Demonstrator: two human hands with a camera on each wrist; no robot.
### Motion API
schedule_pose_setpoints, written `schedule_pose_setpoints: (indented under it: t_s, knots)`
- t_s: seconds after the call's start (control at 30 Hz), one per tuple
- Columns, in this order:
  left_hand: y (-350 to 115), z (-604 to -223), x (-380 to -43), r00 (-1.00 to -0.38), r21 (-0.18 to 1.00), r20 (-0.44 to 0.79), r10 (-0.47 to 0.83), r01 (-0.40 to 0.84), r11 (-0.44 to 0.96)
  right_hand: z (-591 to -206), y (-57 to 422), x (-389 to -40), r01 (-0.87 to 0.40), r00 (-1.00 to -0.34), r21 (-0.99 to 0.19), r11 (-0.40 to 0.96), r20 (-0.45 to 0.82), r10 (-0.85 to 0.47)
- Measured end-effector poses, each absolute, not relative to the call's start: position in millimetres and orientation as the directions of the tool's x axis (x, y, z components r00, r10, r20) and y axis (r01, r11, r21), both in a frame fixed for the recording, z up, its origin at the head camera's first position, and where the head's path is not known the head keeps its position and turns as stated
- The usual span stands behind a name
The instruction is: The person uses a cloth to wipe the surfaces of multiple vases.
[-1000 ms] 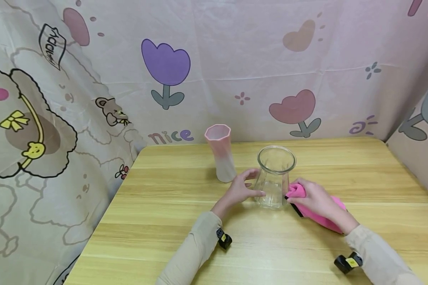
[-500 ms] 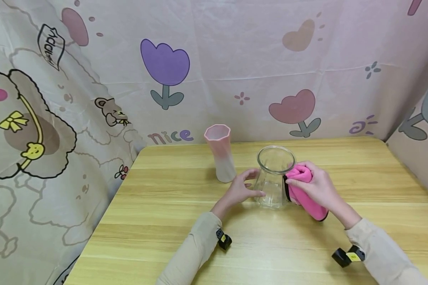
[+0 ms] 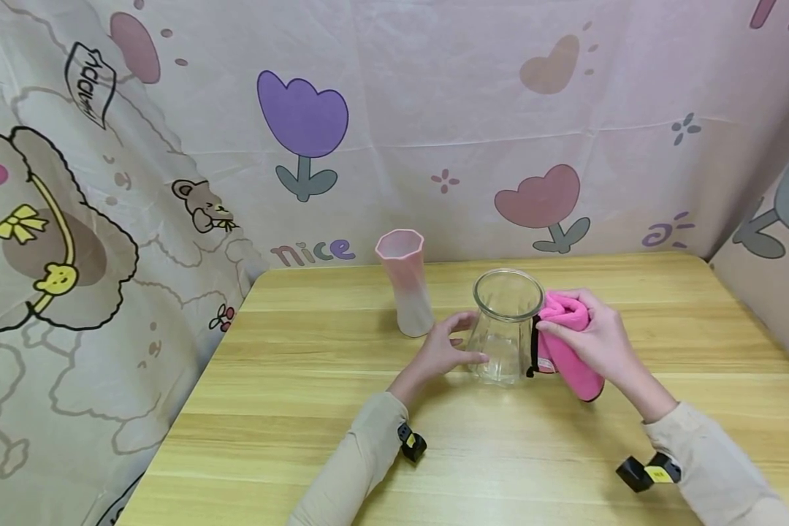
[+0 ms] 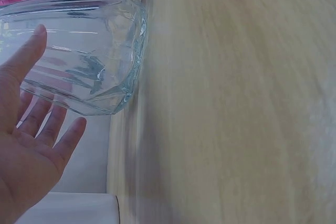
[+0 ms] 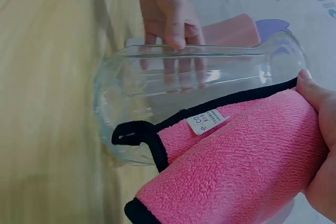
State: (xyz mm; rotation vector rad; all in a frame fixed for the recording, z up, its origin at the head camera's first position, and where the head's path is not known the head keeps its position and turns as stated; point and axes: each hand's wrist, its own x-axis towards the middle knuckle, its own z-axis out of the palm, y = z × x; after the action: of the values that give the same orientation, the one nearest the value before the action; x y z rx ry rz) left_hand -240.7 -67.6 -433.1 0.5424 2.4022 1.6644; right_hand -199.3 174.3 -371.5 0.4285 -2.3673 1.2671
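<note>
A clear glass vase (image 3: 502,356) with a wide rim stands upright on the wooden table. From its left side my left hand (image 3: 442,352) steadies it, thumb in front and fingers reaching behind; the left wrist view shows those fingers (image 4: 68,139) spread loosely along the glass. My right hand (image 3: 601,340) grips a folded pink cleaning cloth (image 3: 573,365) with black edging, at the vase's right side. The right wrist view shows the cloth's white label (image 5: 206,121) and its black loop close to the glass. Part of the right hand is out of that view.
A pink-and-white vase (image 3: 408,288) stands just behind and left of my left hand. The wooden table (image 3: 289,365) ends at the back against a patterned cloth backdrop (image 3: 421,109); another patterned cloth (image 3: 138,256) hangs on the left.
My right hand has lifted the cloth up and away from me along the vase's right side, then slightly to the right. The left hand and both vases stay in place.
</note>
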Motion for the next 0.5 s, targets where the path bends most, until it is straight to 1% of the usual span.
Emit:
schedule_pose_setpoints:
  t_s: [0.17, 0.3, 0.5]
  knots:
    - [-67.6, -433.8, -240.0, -0.920, 0.931, 0.072, 0.385, 0.200, 0.304, -384.4, 168.9, -200.2, -0.456, -0.876, -0.694, 0.558, 0.461, -0.142]
    - [-67.3, -434.4, -240.0, -0.921, 0.934, 0.072, 0.382, 0.197, 0.299, -392.2, 168.5, -200.5, -0.441, -0.888, -0.687, 0.577, 0.426, -0.172]
    - [-67.6, -434.3, -239.5, -0.925, 0.932, 0.074, 0.374, 0.197, 0.304, -404.2, 175.0, -202.3, -0.478, -0.876, -0.590, 0.651, 0.370, -0.308]
